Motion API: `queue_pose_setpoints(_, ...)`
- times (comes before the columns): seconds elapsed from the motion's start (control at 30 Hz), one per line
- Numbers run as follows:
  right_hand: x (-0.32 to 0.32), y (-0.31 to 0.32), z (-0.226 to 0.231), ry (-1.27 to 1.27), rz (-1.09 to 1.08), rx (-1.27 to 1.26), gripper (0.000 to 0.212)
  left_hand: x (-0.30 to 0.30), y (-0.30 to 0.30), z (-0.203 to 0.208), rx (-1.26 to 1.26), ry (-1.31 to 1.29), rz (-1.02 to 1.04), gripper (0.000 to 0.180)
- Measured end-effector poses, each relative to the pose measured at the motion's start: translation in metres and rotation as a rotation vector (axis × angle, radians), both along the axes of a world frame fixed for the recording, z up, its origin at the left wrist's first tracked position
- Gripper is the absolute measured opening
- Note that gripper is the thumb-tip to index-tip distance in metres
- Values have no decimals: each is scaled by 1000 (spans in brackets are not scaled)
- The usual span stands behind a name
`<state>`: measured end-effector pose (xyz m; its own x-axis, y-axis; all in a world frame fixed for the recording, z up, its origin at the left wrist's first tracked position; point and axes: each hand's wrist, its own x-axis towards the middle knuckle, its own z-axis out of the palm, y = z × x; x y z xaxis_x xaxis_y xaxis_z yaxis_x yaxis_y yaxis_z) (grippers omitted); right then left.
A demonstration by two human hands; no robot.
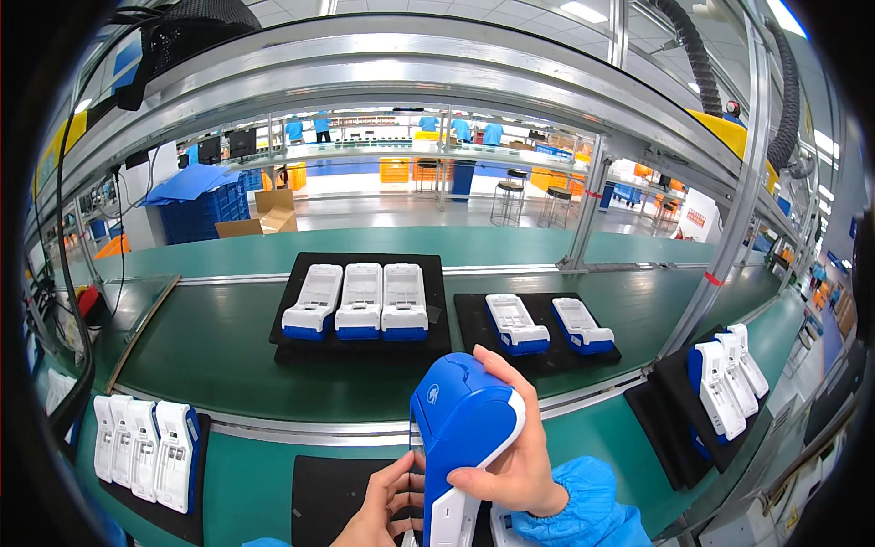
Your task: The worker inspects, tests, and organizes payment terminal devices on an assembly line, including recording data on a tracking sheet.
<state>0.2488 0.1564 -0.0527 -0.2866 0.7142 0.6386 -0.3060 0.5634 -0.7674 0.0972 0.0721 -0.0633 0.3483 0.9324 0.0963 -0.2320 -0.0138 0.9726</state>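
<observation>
Housings, left end: four white-and-blue ones (143,451) stand in a row on a black mat (202,483), toward the left end of the near green worktop (251,465).
Wooden strip: a narrow piece (146,330) crosses the left part of the dark green belt (219,356).
Three-piece mat: a black mat (435,283) on the belt carries three housings (358,301) side by side, hollow white faces up, blue ends toward the worktop.
Bare-topped mat: a black mat (321,492) lies on the worktop, its right part behind the hands.
Left hand: this hand (387,506) has its fingers slightly spread at the left edge of the blue device; whether they press on it I cannot tell.
Blue device: the blue-and-white device (460,401) is held upright above the worktop's near part, its rounded blue end on top.
Right hand: this hand (515,456) grips the device, thumb across its side, fingers round its right edge; a blue sleeve (592,501) covers the wrist.
Two-piece mat: a black mat (561,357) on the belt carries two housings (517,324), set apart.
Right-end mats: black mats (661,428) at the worktop's right end bear three housings (729,378).
</observation>
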Motion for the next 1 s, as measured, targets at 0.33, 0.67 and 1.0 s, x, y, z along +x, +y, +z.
queue_pose_setpoints(0.33, 5, 1, -1, 57, -104, 13, 44, 1, 3, -4, -23, 5, -26, 101)
queue_pose_setpoints(0.67, 3, -2, -1, 87, -116, 119, 51, -2, 4, -4, 6, 32, -38, 99)
queue_pose_setpoints(1.0, 1, 17, -6, 57, 9, -146, 46, -1, 5, -3, -140, -130, -51, 87)
